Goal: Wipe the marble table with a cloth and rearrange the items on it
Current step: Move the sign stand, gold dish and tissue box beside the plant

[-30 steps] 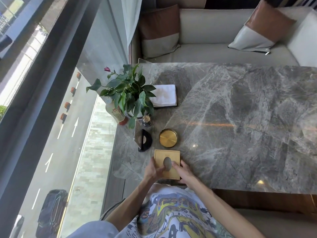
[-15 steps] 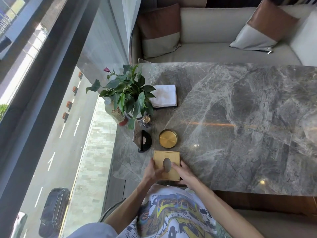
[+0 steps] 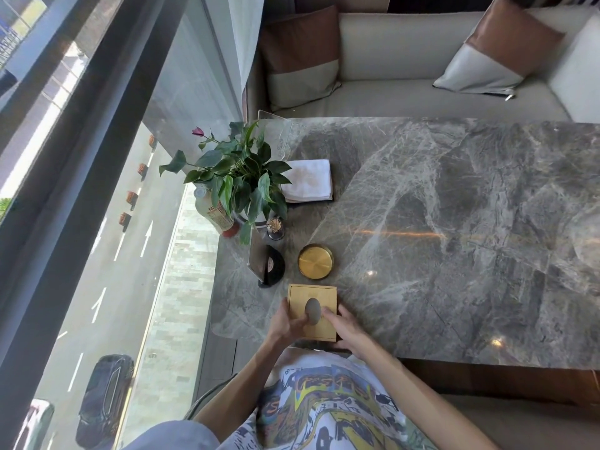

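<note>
Fingers (image 3: 293,323) of both hands grasp wooden box (image 3: 319,297) sides; box between them; folded cloth (image 3: 308,180) well beyond

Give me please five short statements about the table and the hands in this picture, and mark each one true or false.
1. Both hands hold the wooden box at the near edge of the marble table. True: the left hand and right hand grip its sides.
2. The white cloth lies folded beside the plant. True.
3. The round gold dish sits on top of the box. False: it rests on the table just beyond the box.
4. One hand is wiping with the cloth. False: neither hand touches it.
5. The sofa holds no cushions. False: it holds at least two.
</note>
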Available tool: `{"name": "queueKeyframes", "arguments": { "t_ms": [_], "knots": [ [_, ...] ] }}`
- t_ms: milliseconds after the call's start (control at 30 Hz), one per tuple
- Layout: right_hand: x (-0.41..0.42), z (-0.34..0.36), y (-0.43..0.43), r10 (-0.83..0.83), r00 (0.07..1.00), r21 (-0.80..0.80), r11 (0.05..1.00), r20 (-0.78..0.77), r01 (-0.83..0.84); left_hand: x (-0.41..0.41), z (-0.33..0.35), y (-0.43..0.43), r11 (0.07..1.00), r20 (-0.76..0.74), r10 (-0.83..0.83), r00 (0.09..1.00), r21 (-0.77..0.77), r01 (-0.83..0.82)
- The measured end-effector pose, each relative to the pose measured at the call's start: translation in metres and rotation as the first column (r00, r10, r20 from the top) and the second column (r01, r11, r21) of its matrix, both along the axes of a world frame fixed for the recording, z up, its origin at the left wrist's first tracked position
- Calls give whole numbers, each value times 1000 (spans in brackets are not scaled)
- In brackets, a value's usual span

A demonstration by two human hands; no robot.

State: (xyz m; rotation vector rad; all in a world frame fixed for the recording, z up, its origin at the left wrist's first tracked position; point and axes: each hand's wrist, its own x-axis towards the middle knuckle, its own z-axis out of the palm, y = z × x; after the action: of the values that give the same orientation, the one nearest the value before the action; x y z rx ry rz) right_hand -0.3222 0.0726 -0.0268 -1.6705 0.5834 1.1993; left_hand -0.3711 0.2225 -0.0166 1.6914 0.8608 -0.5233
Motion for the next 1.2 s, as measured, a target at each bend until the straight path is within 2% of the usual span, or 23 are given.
{"name": "queueKeyframes", "arguments": {
  "t_ms": [133, 233, 300, 367, 433, 467, 900, 1000, 1200],
  "knots": [
    [-1, 3, -1, 13, 1000, 10, 1000, 7, -13, -1, -5, -1, 1000, -10, -2, 1000, 28, 3],
    [-1, 5, -3, 197, 966, -83, 979, 165, -185, -3, -5, -4, 989, 46, -67, 997, 137, 60],
    [-2, 9, -5, 383, 860, -215, 921, 338, -326, -2, -3, -4, 953, 94, -182, 979, 263, 152],
    [-1, 11, -8, 572, 690, -341, 819, 444, -461, -1, -3, -3, 903, 120, -298, 947, 357, 239],
    [-1, 9, -10, 705, 552, -419, 709, 446, -567, 0, -4, -2, 873, 119, -377, 918, 376, 310],
    [-1, 8, -11, 740, 517, -439, 672, 431, -596, 0, -5, -2, 872, 123, -388, 913, 369, 321],
    [2, 6, -14, 766, 504, -434, 642, 399, -632, 0, -10, -5, 856, 93, -416, 905, 377, 355],
    [1, 4, -12, 785, 463, -455, 617, 412, -642, 1, -10, -7, 834, 60, -438, 897, 401, 380],
    [1, 1, -13, 830, 382, -551, 556, 406, -622, 4, -8, -11, 858, 62, -401, 914, 373, 352]
  ]
}}
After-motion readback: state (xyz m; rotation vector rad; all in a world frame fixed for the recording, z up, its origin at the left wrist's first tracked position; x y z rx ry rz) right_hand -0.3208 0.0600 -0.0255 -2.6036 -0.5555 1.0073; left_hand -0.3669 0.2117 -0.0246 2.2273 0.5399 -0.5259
